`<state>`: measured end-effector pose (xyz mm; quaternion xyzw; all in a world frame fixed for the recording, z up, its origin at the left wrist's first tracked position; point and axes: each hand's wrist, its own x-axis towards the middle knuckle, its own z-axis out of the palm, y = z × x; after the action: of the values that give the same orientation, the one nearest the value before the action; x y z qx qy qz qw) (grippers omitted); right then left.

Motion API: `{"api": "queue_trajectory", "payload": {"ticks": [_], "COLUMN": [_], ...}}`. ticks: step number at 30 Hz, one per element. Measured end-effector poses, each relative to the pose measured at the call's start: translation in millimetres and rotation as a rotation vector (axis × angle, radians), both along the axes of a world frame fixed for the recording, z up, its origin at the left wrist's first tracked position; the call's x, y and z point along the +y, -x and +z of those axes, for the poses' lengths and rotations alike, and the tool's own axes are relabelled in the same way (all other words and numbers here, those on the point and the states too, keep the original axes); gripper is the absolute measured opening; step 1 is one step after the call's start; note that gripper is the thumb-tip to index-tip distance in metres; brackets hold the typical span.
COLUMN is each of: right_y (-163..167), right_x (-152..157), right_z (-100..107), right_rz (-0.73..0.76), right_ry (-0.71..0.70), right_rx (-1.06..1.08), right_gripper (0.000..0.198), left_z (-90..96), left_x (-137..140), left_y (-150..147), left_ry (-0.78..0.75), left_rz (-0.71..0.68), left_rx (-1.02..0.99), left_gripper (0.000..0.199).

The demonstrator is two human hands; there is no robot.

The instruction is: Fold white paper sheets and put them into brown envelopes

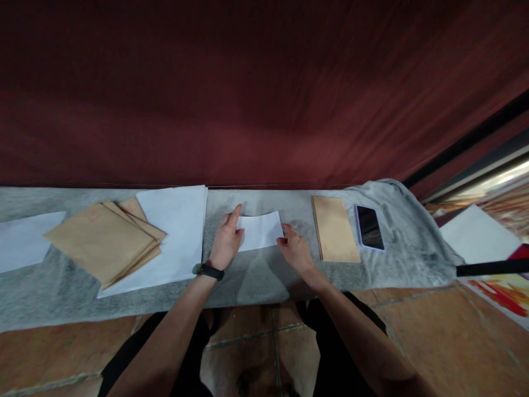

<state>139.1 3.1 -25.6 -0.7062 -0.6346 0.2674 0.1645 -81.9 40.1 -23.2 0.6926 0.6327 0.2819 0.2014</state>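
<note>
A small white sheet of paper [261,231], apparently folded, is between my two hands over the grey cloth. My left hand [228,238], wearing a dark wristband, grips its left edge with the thumb on the front side and the index finger stretched out behind. At the opposite edge, my right hand [294,246] pinches the paper between thumb and fingers. The fingertips behind the sheet are partly hidden.
A grey cloth [264,286] covers the long, narrow bench. Left lie large white sheets [177,220], fanned brown envelopes [103,237] and another white sheet [25,240]. A stack of brown envelopes [336,229] and a phone [370,227] lie right. A dark red curtain [264,110] hangs behind.
</note>
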Motion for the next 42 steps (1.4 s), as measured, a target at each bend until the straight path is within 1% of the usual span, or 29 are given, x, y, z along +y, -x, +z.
{"api": "queue_trajectory", "payload": {"ticks": [3,5,9,12,14,16,19,23,26,30,35,42], "right_y": [2,3,4,2,2,4,15,37,44,39,31,22], "right_x": [-3,-5,-9,-9,-8,-7,-9,-22,-32,-36,-36,-36], "right_z": [2,1,-4,-4,-2,0,1,-7,-14,-21,-28,-32], "right_rz": [0.037,0.047,0.056,0.063,0.078,0.106,0.216,0.416,0.464,0.442,0.404,0.346], "right_ry": [0.019,-0.013,-0.077,-0.121,-0.168,-0.216,-0.293,-0.359,-0.362,-0.359,-0.379,-0.423], "right_rx": [-0.090,-0.108,-0.119,-0.133,-0.143,-0.153,-0.112,-0.049,-0.104,-0.177,-0.249,-0.295], "right_gripper": [0.058,0.059,0.058,0.055,0.052,0.049,0.049,0.055,0.060,0.063,0.065,0.068], "left_z": [-2.1,-2.4,-3.0,-7.6,-12.5,-17.4,-24.4,-33.4,-38.4,-40.8,-37.9,-31.4], "left_x": [-3,-5,-14,-27,-39,-51,-64,-71,-74,-78,-80,-83], "left_y": [-1,-2,-11,-26,-36,-44,-49,-44,-39,-35,-31,-25], "left_ry": [-0.032,-0.055,-0.155,-0.169,-0.144,-0.128,-0.142,-0.191,-0.208,-0.211,-0.194,-0.163], "left_rz": [-0.027,-0.030,-0.051,-0.158,-0.239,-0.289,-0.327,-0.371,-0.370,-0.333,-0.263,-0.177], "left_rx": [0.037,0.088,0.219,0.240,0.260,0.314,0.405,0.451,0.451,0.417,0.397,0.374], "left_gripper": [0.072,0.068,0.058,0.050,0.051,0.053,0.057,0.064,0.070,0.070,0.063,0.066]}}
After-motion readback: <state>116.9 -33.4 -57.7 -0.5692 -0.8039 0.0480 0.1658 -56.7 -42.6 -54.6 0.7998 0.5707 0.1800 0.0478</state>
